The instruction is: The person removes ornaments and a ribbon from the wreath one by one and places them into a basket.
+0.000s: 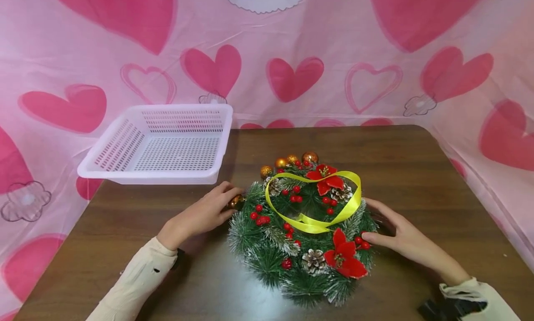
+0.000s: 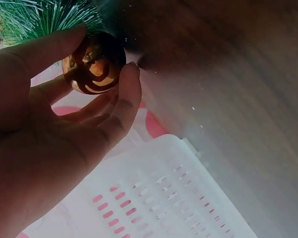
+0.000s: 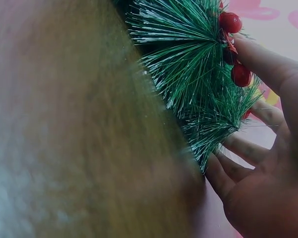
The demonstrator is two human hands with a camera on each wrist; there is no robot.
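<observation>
At the far left one white plastic basket (image 1: 160, 144) stands on the back corner of the brown worktop (image 1: 417, 172), partly over its edge. To its right the left hand (image 1: 204, 214) lies at the left edge of one green wreath (image 1: 302, 233); its thumb and fingers (image 2: 126, 94) are curled around one golden ball (image 2: 94, 69) which sits at the needles, as the left wrist view shows. The wreath lies flat on the worktop, a little right of the middle and near the front edge. On it I count four more golden balls (image 1: 288, 161) along the back, one yellow ribbon (image 1: 317, 223) laid in a loop over the hole, two red flowers (image 1: 344, 258), three pine cones (image 1: 313, 260) and many small red berries (image 1: 260, 219). At the right side the right hand (image 1: 402, 237) touches the rim of the wreath; its fingers (image 3: 260, 62) are bent into the needles beside two berries, thumb on top.
</observation>
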